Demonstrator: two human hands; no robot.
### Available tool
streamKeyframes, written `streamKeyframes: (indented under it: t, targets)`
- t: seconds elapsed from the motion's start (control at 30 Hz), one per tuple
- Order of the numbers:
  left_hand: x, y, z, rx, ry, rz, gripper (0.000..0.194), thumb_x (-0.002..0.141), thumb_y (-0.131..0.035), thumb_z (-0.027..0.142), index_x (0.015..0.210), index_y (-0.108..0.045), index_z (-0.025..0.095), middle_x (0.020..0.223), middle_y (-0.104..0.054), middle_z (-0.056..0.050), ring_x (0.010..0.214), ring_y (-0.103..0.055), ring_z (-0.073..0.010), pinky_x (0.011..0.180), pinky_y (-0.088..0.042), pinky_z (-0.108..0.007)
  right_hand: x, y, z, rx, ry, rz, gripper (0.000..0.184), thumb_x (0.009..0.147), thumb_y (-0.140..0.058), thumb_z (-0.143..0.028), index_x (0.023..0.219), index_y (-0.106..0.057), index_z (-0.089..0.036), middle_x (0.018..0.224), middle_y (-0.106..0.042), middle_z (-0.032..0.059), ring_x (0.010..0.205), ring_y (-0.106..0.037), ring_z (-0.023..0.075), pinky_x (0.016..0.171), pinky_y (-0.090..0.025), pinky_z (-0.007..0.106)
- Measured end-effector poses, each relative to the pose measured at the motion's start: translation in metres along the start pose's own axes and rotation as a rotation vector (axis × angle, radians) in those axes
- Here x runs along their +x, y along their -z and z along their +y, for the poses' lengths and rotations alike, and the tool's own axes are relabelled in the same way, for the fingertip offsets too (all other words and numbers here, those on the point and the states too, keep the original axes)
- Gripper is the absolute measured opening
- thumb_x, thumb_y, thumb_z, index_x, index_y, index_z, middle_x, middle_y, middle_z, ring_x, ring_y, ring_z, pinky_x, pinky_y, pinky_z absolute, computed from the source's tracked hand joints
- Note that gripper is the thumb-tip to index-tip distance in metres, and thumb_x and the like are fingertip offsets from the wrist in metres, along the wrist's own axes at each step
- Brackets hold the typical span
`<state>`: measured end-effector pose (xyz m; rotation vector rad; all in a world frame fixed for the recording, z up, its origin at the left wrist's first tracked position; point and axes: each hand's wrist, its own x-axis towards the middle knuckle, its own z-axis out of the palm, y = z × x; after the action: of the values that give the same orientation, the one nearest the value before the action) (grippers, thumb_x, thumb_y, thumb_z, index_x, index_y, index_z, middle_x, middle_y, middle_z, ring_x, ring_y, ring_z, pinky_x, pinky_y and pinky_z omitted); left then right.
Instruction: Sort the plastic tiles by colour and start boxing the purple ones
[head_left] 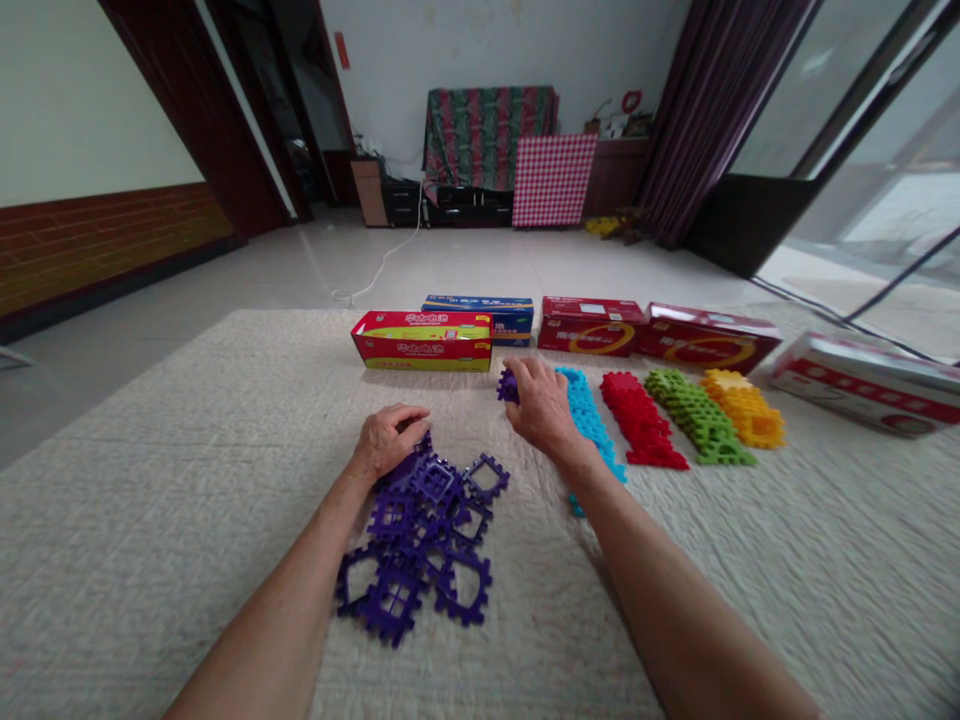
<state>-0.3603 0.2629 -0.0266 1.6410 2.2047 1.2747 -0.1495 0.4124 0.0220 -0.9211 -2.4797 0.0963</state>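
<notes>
My right hand (538, 402) is closed around the edge of a purple plastic interlocking tile (508, 385), just left of a row of light blue tiles (589, 420). Its palm side is hidden from view. At the far end of a loose heap of purple tiles (420, 520), my left hand (391, 440) rests with fingers stretched out and the thumb slightly apart. Purple pieces lie under and beside that hand. The heaped tiles have notched edges, and several have square or rounded openings. They overlap at different angles.
Rows of red (641, 420), green (697, 415) and yellow tiles (742, 408) lie to the right. Behind stand a red-and-yellow box (421, 342), a blue box (512, 322), two dark red boxes and a white-and-red box (870, 383). A quilted pale cover (187, 480) lies underneath.
</notes>
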Motion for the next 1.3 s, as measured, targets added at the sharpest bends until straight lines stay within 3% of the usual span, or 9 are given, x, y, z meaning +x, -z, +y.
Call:
streamKeyframes:
  t: [0.37,0.57,0.63,0.73,0.83,0.9,1.0,1.3]
  targets:
    - [0.0,0.001,-0.001,0.015,0.001,-0.009,0.025,0.076,-0.061,0.035,0.089,-0.075,0.02,0.089,-0.074,-0.006,0.084,-0.068,-0.0212,0.081,-0.053,-0.034,-0.006,-0.012,0.006,-0.05,0.008,-0.03,0.062,0.071,-0.052,-0.011,0.132,-0.047,-0.019,0.129,-0.052,0.0144,0.118,-0.041,0.0319,0.095,-0.029,0.051]
    - [0.0,0.001,0.001,0.0,0.011,-0.014,0.027,0.076,-0.061,0.037,0.09,-0.075,0.019,0.09,-0.074,-0.006,0.084,-0.068,-0.0207,0.082,-0.053,-0.033,-0.002,-0.001,-0.002,0.091,0.079,0.002,0.057,0.072,-0.053,-0.01,0.129,-0.052,-0.014,0.128,-0.052,0.017,0.116,-0.047,0.0305,0.094,-0.038,0.047]
    - [0.0,0.001,0.0,-0.008,0.017,-0.007,0.026,0.076,-0.062,0.037,0.09,-0.075,0.019,0.092,-0.075,-0.006,0.085,-0.068,-0.0207,0.083,-0.052,-0.033,-0.006,0.005,-0.005,0.225,0.154,-0.081,0.049,0.073,-0.052,-0.009,0.122,-0.057,-0.014,0.121,-0.057,0.0152,0.108,-0.054,0.0257,0.091,-0.044,0.04]
    - [0.0,0.0,-0.002,-0.024,0.026,0.004,0.025,0.076,-0.062,0.037,0.09,-0.075,0.02,0.093,-0.075,-0.006,0.086,-0.068,-0.0203,0.084,-0.053,-0.032,-0.021,0.015,-0.01,0.398,0.3,-0.322,0.041,0.074,-0.053,-0.01,0.113,-0.061,-0.017,0.11,-0.064,0.0096,0.098,-0.06,0.0203,0.088,-0.048,0.036]
    - [0.0,-0.001,-0.003,-0.031,0.033,0.007,0.026,0.075,-0.061,0.037,0.09,-0.075,0.021,0.091,-0.075,-0.005,0.084,-0.068,-0.02,0.082,-0.053,-0.031,-0.043,0.022,-0.015,0.453,0.431,-0.456,0.046,0.071,-0.053,-0.009,0.116,-0.059,-0.018,0.121,-0.063,0.0104,0.109,-0.059,0.0214,0.093,-0.047,0.038]
    - [0.0,-0.001,-0.002,-0.026,0.034,0.005,0.026,0.075,-0.061,0.037,0.089,-0.075,0.02,0.089,-0.075,-0.005,0.083,-0.068,-0.02,0.081,-0.053,-0.031,-0.056,0.022,-0.019,0.44,0.459,-0.462,0.052,0.068,-0.052,-0.006,0.118,-0.057,-0.017,0.125,-0.061,0.012,0.115,-0.056,0.0227,0.097,-0.045,0.039]
    - [0.0,0.0,-0.001,-0.023,0.033,0.006,0.027,0.075,-0.061,0.037,0.089,-0.075,0.019,0.088,-0.074,-0.005,0.082,-0.068,-0.0201,0.081,-0.053,-0.031,-0.066,0.018,-0.022,0.395,0.447,-0.459,0.051,0.066,-0.049,-0.002,0.115,-0.057,-0.017,0.113,-0.065,0.0102,0.107,-0.057,0.0216,0.094,-0.046,0.039]
    - [0.001,-0.001,-0.002,-0.016,0.036,-0.002,0.029,0.075,-0.06,0.039,0.09,-0.075,0.018,0.088,-0.074,-0.006,0.083,-0.068,-0.0211,0.079,-0.053,-0.032,-0.063,0.021,-0.019,0.352,0.414,-0.46,0.046,0.069,-0.052,-0.006,0.114,-0.058,-0.016,0.109,-0.062,0.0112,0.101,-0.058,0.0212,0.088,-0.048,0.034]
